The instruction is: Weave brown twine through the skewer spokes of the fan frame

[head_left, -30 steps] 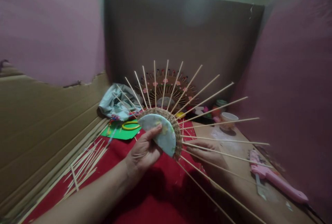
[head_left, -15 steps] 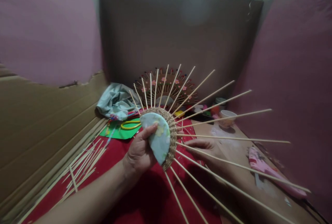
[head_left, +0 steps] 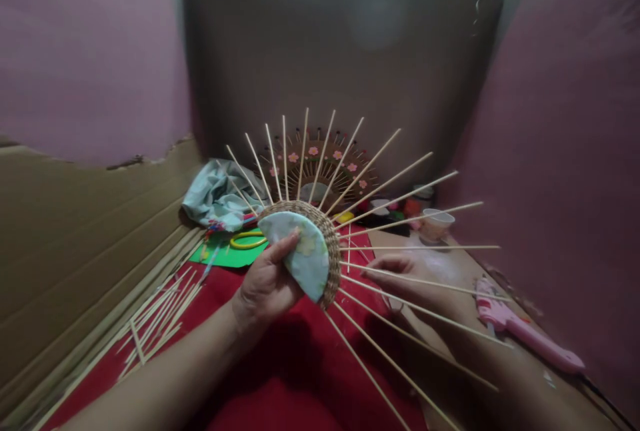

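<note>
My left hand (head_left: 265, 288) grips a half-round piece (head_left: 303, 254) covered in pale floral cloth, with a woven brown rim and several long wooden sticks fanning outward. The thumb presses on the cloth face. My right hand (head_left: 400, 274) is behind the sticks on the right, fingers curled among them at the lower spokes; what they pinch is hidden. The piece is held upright above the red cloth (head_left: 280, 378).
A finished fan-shaped stick piece with pink flowers (head_left: 320, 168) leans at the back wall. Loose sticks (head_left: 160, 321) lie at left, near yellow scissors (head_left: 247, 240) on green paper, and a bundle of pale cloth (head_left: 220, 194). A pink glue gun (head_left: 525, 334) and a cup (head_left: 437, 224) are right.
The stick piece has been turned and lifted slightly in my left hand; the spokes swung round. My right hand stayed behind the lower spokes, shifting a little.
</note>
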Demonstrator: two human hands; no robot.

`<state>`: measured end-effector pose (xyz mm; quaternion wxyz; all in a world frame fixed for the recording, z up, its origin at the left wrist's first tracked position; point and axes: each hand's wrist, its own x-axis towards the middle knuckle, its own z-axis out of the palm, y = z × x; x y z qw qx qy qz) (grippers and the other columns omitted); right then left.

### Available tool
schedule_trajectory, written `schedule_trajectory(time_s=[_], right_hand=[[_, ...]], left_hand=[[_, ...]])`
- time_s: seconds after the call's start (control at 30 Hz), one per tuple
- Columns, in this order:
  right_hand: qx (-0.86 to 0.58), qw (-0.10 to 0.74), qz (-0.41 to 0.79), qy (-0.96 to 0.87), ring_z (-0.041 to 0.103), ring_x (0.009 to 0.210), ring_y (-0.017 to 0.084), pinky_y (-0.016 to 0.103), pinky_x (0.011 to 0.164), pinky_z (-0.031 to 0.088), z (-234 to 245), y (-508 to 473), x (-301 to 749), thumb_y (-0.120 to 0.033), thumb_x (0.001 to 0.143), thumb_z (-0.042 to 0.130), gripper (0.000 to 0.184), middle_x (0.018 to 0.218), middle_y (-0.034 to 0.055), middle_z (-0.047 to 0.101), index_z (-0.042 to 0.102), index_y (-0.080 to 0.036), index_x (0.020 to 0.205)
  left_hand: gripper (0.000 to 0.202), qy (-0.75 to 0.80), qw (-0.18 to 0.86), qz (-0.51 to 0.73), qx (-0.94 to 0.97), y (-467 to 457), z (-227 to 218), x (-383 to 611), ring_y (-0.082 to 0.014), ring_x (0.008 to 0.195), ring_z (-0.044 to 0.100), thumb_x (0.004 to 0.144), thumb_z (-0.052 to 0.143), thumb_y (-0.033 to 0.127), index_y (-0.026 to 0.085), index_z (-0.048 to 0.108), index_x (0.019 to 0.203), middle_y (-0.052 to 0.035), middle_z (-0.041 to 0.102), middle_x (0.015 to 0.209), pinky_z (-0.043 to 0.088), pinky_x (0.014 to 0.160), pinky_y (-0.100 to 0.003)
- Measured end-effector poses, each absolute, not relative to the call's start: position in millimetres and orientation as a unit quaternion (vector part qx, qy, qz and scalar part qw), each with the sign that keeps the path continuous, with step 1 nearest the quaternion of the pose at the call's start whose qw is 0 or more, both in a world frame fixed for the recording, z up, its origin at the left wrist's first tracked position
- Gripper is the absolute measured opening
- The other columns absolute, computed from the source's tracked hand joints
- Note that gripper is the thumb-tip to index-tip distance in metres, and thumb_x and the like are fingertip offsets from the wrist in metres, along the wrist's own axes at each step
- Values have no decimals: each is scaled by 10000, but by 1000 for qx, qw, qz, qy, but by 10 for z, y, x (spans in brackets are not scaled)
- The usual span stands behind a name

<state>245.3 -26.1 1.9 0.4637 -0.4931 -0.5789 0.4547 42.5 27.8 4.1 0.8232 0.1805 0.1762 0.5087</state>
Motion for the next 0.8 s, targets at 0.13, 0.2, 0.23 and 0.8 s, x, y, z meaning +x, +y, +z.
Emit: schedule_trajectory(time_s=[0.13, 0.2, 0.23, 0.8], right_hand=[[-434, 520, 520, -521, 292, 381, 34, 199, 395, 174, 66, -177, 2731, -291, 644, 680, 180, 427, -60, 403, 585, -144, 603], [-393, 536, 543, -514, 271, 382, 35, 208, 408, 154, 88, -160, 2828, -272, 664, 663, 174, 423, -62, 372, 566, -149, 590], [-376, 545, 550, -510, 270, 387, 38, 214, 414, 150, 104, -162, 2859, -262, 669, 656, 170, 432, -58, 370, 559, -152, 583], [-476, 590, 226, -612, 392, 531, 87, 237, 480, 288, 98, -164, 2857, -255, 627, 701, 132, 557, -26, 466, 596, -176, 610]], left_hand=[[191, 170, 809, 532, 184, 354, 78, 382, -174, 659, 656, 811, 443, 102, 124, 631, 787, -62, 700, 727, 542, 682, -342], [186, 172, 802, 541, 186, 386, 85, 361, -173, 666, 655, 808, 448, 96, 123, 632, 797, -62, 700, 734, 540, 696, -344], [181, 176, 799, 545, 186, 403, 85, 350, -174, 677, 655, 806, 453, 96, 122, 632, 805, -63, 699, 742, 537, 710, -348], [185, 203, 753, 592, 201, 619, 124, 214, -164, 634, 652, 793, 455, 66, 110, 622, 859, -65, 689, 697, 539, 726, -361]])
